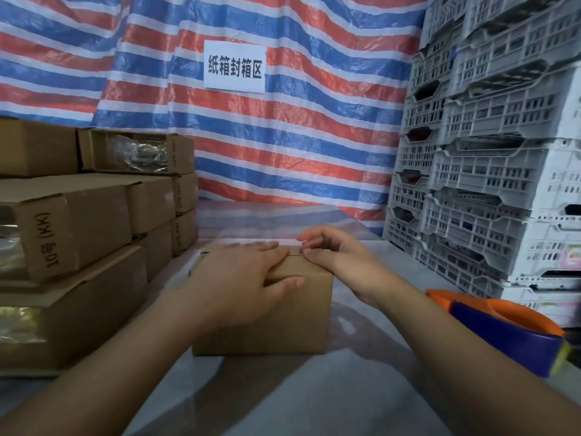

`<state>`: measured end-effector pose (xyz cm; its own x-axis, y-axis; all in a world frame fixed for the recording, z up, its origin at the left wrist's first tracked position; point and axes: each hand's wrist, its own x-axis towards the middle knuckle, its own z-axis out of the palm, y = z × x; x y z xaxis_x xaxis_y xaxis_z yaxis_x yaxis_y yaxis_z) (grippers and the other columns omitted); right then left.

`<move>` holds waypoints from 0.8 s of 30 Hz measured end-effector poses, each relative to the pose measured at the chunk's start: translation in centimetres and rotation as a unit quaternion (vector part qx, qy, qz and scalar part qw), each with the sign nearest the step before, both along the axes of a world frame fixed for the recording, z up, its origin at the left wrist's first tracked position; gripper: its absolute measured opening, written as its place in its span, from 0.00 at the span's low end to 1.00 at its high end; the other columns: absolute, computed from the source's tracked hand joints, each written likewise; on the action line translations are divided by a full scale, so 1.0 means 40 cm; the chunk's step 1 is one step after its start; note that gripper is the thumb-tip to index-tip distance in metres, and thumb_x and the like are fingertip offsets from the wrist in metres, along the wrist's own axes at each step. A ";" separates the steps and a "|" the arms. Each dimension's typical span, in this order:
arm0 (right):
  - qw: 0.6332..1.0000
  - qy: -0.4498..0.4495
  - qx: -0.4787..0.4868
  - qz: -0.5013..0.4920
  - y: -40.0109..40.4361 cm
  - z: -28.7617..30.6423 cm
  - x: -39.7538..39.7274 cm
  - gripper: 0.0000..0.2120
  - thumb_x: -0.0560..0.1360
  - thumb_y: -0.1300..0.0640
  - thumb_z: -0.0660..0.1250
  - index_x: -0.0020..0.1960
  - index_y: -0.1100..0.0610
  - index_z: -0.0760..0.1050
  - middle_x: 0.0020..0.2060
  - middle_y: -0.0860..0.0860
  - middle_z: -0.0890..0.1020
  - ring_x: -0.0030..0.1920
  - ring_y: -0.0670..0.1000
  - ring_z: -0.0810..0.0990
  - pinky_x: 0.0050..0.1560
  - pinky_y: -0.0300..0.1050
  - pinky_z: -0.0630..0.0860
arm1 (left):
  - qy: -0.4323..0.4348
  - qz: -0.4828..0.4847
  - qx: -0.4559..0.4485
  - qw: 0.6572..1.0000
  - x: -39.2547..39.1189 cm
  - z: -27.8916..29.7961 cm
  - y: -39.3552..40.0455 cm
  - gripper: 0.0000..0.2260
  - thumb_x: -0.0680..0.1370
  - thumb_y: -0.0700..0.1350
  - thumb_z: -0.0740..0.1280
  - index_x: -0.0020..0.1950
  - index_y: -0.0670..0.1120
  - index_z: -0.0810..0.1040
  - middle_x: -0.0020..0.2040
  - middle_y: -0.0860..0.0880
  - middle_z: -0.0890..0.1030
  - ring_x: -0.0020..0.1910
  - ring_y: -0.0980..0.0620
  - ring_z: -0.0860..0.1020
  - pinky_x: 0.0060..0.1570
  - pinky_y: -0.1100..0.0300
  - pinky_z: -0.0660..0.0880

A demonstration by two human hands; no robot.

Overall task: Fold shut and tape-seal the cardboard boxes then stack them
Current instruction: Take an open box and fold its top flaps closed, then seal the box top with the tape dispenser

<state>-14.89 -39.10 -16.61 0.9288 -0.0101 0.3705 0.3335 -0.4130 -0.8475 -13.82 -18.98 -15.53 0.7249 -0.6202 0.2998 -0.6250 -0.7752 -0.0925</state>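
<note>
While both hands [283, 272] press it, the box [267, 313] lies lengthwise left-right.

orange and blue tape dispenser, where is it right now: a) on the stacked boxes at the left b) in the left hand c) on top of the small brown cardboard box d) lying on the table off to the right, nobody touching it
d: the orange and blue tape dispenser lies on the table at the right, while the left hand and right hand both rest on the small brown cardboard box.

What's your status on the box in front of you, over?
Left hand flat on the box, pressing the flaps down. Right hand at the top seam, fingers curled. No tape visible on it; dispenser idle to the right. Nothing in the way.
</note>
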 end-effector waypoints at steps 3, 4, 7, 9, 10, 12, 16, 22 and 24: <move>1.000 0.019 -0.013 -0.006 -0.012 0.016 -0.012 0.06 0.80 0.54 0.68 0.55 0.45 0.79 0.55 0.48 0.82 0.59 0.50 0.80 0.65 0.49 0.75 | 0.009 -0.002 0.000 1.000 0.003 -0.001 0.005 0.42 0.68 0.75 0.37 0.79 0.61 0.54 0.78 0.57 0.62 0.74 0.53 0.65 0.70 0.50 0.67; 0.999 0.011 -0.031 -0.032 -0.026 0.024 -0.019 0.07 0.80 0.51 0.67 0.58 0.46 0.78 0.57 0.48 0.82 0.60 0.49 0.79 0.65 0.48 0.74 | 0.014 -0.004 0.000 1.000 0.005 -0.001 0.007 0.43 0.67 0.75 0.36 0.79 0.61 0.53 0.78 0.57 0.62 0.74 0.53 0.65 0.70 0.49 0.68; 0.948 -0.044 -0.246 -0.196 -0.112 0.052 -0.059 0.12 0.80 0.45 0.65 0.54 0.54 0.75 0.53 0.50 0.81 0.53 0.51 0.79 0.52 0.47 0.74 | 0.024 -0.009 -0.002 1.000 0.010 -0.003 0.012 0.44 0.65 0.76 0.35 0.79 0.61 0.52 0.79 0.57 0.60 0.75 0.52 0.64 0.70 0.48 0.68; 0.862 -0.002 -0.412 -0.295 -0.181 0.052 -0.099 0.17 0.79 0.42 0.63 0.54 0.56 0.72 0.53 0.55 0.80 0.48 0.54 0.76 0.45 0.47 0.71 | 0.024 -0.010 -0.002 1.000 0.010 -0.004 0.012 0.45 0.64 0.76 0.35 0.79 0.61 0.52 0.79 0.57 0.59 0.75 0.52 0.64 0.70 0.48 0.68; 0.828 0.035 -0.454 -0.329 -0.214 0.045 -0.117 0.20 0.79 0.40 0.62 0.58 0.58 0.72 0.55 0.57 0.79 0.49 0.56 0.76 0.45 0.47 0.70 | 0.022 -0.010 -0.001 1.000 0.010 -0.005 0.012 0.45 0.64 0.76 0.34 0.79 0.61 0.51 0.79 0.57 0.59 0.75 0.52 0.64 0.70 0.49 0.67; 0.788 0.097 -0.487 -0.364 -0.267 0.027 -0.154 0.27 0.78 0.37 0.62 0.63 0.60 0.71 0.56 0.58 0.79 0.53 0.58 0.79 0.47 0.48 0.72 | 0.015 -0.009 0.001 1.000 0.011 -0.005 0.010 0.45 0.64 0.75 0.34 0.79 0.61 0.51 0.79 0.57 0.59 0.75 0.52 0.64 0.70 0.49 0.68; 0.748 0.203 -0.515 -0.367 -0.334 -0.012 -0.209 0.27 0.76 0.31 0.59 0.38 0.56 0.69 0.38 0.51 0.74 0.38 0.53 0.73 0.38 0.46 0.69 | 0.013 -0.006 0.002 1.000 0.011 -0.001 0.006 0.46 0.64 0.76 0.34 0.79 0.60 0.51 0.79 0.57 0.59 0.74 0.52 0.65 0.69 0.48 0.68; 0.731 0.263 -0.499 -0.385 -0.387 -0.061 -0.251 0.27 0.71 0.26 0.60 0.38 0.50 0.67 0.38 0.48 0.73 0.42 0.53 0.75 0.43 0.46 0.72 | 0.003 -0.010 -0.005 1.000 0.005 -0.004 0.007 0.45 0.66 0.75 0.36 0.80 0.58 0.53 0.78 0.56 0.61 0.74 0.52 0.66 0.69 0.49 0.69; 0.750 0.246 -0.473 -0.392 -0.392 -0.078 -0.257 0.26 0.71 0.26 0.62 0.37 0.49 0.65 0.38 0.48 0.74 0.41 0.53 0.75 0.42 0.46 0.71 | 0.007 -0.011 -0.006 1.000 0.005 -0.004 0.008 0.44 0.66 0.75 0.36 0.79 0.59 0.53 0.78 0.56 0.62 0.73 0.52 0.66 0.68 0.49 0.70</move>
